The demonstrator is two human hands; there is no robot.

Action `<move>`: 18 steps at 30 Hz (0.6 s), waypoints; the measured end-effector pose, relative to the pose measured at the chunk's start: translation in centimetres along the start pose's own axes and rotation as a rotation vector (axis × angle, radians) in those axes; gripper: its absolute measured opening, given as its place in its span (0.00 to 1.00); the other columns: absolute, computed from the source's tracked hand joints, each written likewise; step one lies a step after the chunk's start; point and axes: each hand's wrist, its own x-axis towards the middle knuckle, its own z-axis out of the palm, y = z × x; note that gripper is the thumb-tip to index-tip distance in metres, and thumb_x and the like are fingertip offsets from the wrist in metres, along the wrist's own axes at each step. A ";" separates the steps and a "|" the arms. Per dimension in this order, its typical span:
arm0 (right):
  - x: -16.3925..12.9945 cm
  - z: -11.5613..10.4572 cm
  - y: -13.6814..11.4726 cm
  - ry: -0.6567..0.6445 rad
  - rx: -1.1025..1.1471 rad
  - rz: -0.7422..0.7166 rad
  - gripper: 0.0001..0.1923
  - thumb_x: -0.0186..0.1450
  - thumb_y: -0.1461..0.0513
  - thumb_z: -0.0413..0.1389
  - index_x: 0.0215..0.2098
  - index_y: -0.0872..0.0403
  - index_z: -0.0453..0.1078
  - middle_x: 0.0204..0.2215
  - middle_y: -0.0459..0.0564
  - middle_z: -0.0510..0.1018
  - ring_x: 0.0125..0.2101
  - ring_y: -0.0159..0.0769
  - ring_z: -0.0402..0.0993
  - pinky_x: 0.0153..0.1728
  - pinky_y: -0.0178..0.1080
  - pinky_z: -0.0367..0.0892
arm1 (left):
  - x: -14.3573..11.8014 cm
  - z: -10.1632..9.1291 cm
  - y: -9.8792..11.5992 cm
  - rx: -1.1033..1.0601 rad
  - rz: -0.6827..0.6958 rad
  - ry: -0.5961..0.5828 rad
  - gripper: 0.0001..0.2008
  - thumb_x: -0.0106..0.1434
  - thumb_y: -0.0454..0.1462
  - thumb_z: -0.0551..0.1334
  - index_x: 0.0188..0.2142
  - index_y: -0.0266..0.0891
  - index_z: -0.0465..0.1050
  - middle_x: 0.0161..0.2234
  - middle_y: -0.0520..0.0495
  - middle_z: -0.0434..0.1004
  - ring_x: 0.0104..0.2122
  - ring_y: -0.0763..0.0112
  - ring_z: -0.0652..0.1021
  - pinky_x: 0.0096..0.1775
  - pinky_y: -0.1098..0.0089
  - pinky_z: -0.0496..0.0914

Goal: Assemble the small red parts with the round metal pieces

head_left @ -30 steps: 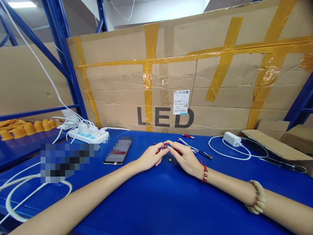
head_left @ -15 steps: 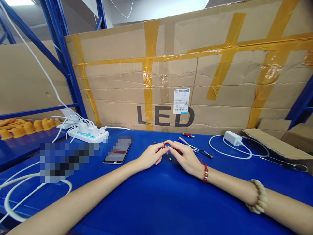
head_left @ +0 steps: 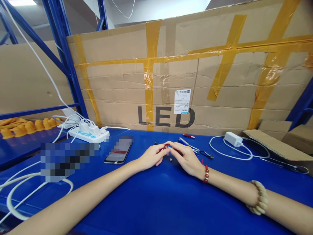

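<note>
Item: small red piece (head_left: 167, 145), pinched between the fingertips of both my hands, above the blue table (head_left: 151, 202), about midway across it and toward the far side. Too small to say what it is.

My left hand (head_left: 152, 156): wrist resting on the table, fingers curled in, thumb and forefinger closed on the red piece from the left.

My right hand (head_left: 187, 156): fingers narrowed to a pinch, meeting the left fingertips on the same piece. Red bead bracelet (head_left: 205, 172) at the wrist; pale bead bracelet (head_left: 259, 198) farther up the forearm.

Between and beside the hands: a small dark round bit (head_left: 170, 159) on the table just under the right fingers; another dark speck (head_left: 155, 143) just beyond the left hand.

Behind the right hand: a red pen (head_left: 188, 135) near the cardboard, a metal clip (head_left: 207, 154) just right of the knuckles.

Left of my left hand: a phone (head_left: 118, 154), lying flat, screen up. Beyond it, a white power strip (head_left: 88, 134) with plugs and white cables.

Right side: white charger (head_left: 232, 138) with its cable looped on the table.

Back wall: taped cardboard sheet (head_left: 220, 81) printed LED, standing upright along the table's far edge.

Far left shelf: row of orange moulded pieces (head_left: 24, 126).
</note>
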 end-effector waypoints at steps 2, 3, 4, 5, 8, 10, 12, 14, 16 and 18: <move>0.0 0.0 0.1 0.002 0.004 0.004 0.15 0.66 0.60 0.42 0.46 0.50 0.67 0.31 0.49 0.74 0.36 0.35 0.70 0.40 0.37 0.66 | 0.0 0.0 0.0 0.003 0.001 0.002 0.19 0.64 0.48 0.46 0.39 0.34 0.66 0.11 0.60 0.57 0.13 0.80 0.60 0.22 0.78 0.56; 0.0 0.0 0.1 0.004 0.006 0.004 0.15 0.66 0.60 0.42 0.46 0.51 0.67 0.32 0.49 0.74 0.36 0.34 0.70 0.40 0.37 0.66 | 0.0 0.0 0.0 0.003 0.004 0.003 0.19 0.64 0.47 0.47 0.38 0.34 0.66 0.11 0.60 0.57 0.13 0.80 0.61 0.22 0.78 0.56; 0.0 0.0 0.1 0.007 0.007 0.003 0.15 0.66 0.60 0.43 0.46 0.51 0.67 0.32 0.49 0.74 0.36 0.34 0.70 0.40 0.37 0.66 | 0.0 0.0 0.0 0.002 0.006 0.003 0.19 0.64 0.47 0.47 0.38 0.34 0.66 0.11 0.60 0.57 0.14 0.80 0.61 0.22 0.78 0.57; 0.0 0.0 0.2 0.007 0.009 0.003 0.15 0.66 0.60 0.43 0.46 0.51 0.67 0.32 0.49 0.74 0.37 0.34 0.70 0.40 0.37 0.66 | 0.0 0.0 0.0 0.001 0.007 0.003 0.19 0.64 0.47 0.47 0.37 0.34 0.65 0.11 0.60 0.57 0.13 0.80 0.60 0.22 0.78 0.57; 0.0 0.1 0.2 0.010 0.018 0.011 0.15 0.66 0.60 0.43 0.46 0.51 0.67 0.33 0.48 0.74 0.38 0.34 0.70 0.41 0.37 0.66 | 0.0 0.0 0.1 0.004 0.000 0.003 0.19 0.64 0.47 0.46 0.36 0.34 0.65 0.11 0.60 0.57 0.13 0.80 0.60 0.22 0.78 0.56; 0.0 0.2 0.1 0.014 0.026 0.020 0.14 0.66 0.60 0.43 0.46 0.50 0.67 0.33 0.48 0.75 0.38 0.34 0.71 0.41 0.37 0.66 | 0.0 0.0 0.1 0.004 -0.002 0.004 0.19 0.64 0.47 0.46 0.35 0.35 0.65 0.11 0.60 0.57 0.13 0.80 0.61 0.22 0.78 0.57; 0.0 0.2 0.1 0.016 0.034 0.032 0.14 0.66 0.60 0.44 0.46 0.50 0.66 0.33 0.48 0.75 0.38 0.34 0.71 0.40 0.37 0.66 | 0.0 0.0 0.0 -0.004 0.005 0.008 0.18 0.64 0.47 0.46 0.35 0.35 0.64 0.11 0.60 0.57 0.13 0.80 0.61 0.22 0.78 0.57; -0.1 0.2 0.1 0.012 0.041 0.043 0.14 0.65 0.60 0.44 0.47 0.50 0.66 0.33 0.48 0.75 0.37 0.34 0.71 0.40 0.36 0.66 | 0.0 0.1 -0.1 -0.016 0.010 0.015 0.17 0.64 0.47 0.46 0.34 0.35 0.63 0.11 0.60 0.57 0.13 0.80 0.61 0.22 0.78 0.57; -0.1 0.2 0.1 0.006 0.048 0.054 0.15 0.65 0.60 0.44 0.47 0.51 0.66 0.33 0.48 0.75 0.36 0.34 0.71 0.39 0.37 0.66 | 0.0 0.1 -0.2 -0.023 0.008 0.023 0.16 0.64 0.46 0.46 0.32 0.36 0.62 0.11 0.60 0.57 0.13 0.80 0.60 0.22 0.78 0.56; 0.0 0.2 0.1 0.002 0.054 0.058 0.15 0.65 0.60 0.44 0.47 0.51 0.66 0.32 0.48 0.75 0.36 0.34 0.72 0.38 0.37 0.67 | 0.0 0.1 -0.2 -0.026 0.004 0.030 0.16 0.64 0.46 0.46 0.31 0.36 0.61 0.11 0.60 0.57 0.13 0.81 0.60 0.22 0.78 0.56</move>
